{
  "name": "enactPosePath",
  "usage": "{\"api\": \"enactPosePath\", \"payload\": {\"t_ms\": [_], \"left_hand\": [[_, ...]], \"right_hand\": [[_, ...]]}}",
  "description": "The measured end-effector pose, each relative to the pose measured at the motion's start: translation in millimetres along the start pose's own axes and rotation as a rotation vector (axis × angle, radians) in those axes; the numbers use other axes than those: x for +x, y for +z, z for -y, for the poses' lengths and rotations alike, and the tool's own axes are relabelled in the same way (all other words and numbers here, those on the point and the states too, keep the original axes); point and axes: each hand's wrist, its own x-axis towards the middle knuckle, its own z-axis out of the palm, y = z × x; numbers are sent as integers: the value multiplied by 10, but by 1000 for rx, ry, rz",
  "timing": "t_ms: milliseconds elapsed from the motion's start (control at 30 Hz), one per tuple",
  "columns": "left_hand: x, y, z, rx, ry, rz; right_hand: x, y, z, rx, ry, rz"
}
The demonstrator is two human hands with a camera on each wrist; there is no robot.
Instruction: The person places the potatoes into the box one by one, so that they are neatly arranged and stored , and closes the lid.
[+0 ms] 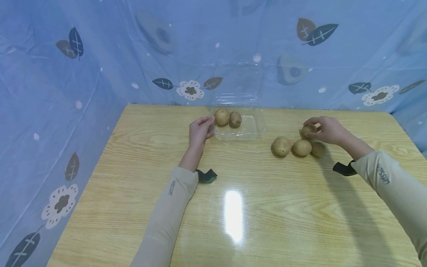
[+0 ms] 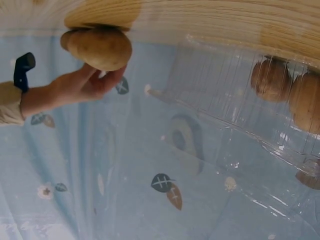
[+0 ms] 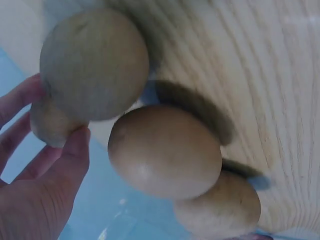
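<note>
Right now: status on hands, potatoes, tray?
Left hand touches clear plastic tray, two potatoes inside. Right hand grips small brown potato. Three loose, nothing blocking.

The right hand [image 1: 328,129] partly hides its potato [image 1: 308,129].

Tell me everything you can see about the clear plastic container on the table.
The clear plastic container is a thin, see-through clamshell tray, its ribbed lid standing open behind it. It sits at the far middle of the wooden table. Two potatoes lie inside at its left end. The left hand touches its left edge.
</note>
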Motion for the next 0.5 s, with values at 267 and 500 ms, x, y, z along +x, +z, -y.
{"api": "enactPosePath", "payload": {"t_ms": [267,500], "left_hand": [[5,-7,2,4,-7,-6],[25,7,2,-15,5,-1]], "right_hand": [[53,-80,137,42,-55,-81],[177,-139,415,78,-43,-121]]}}
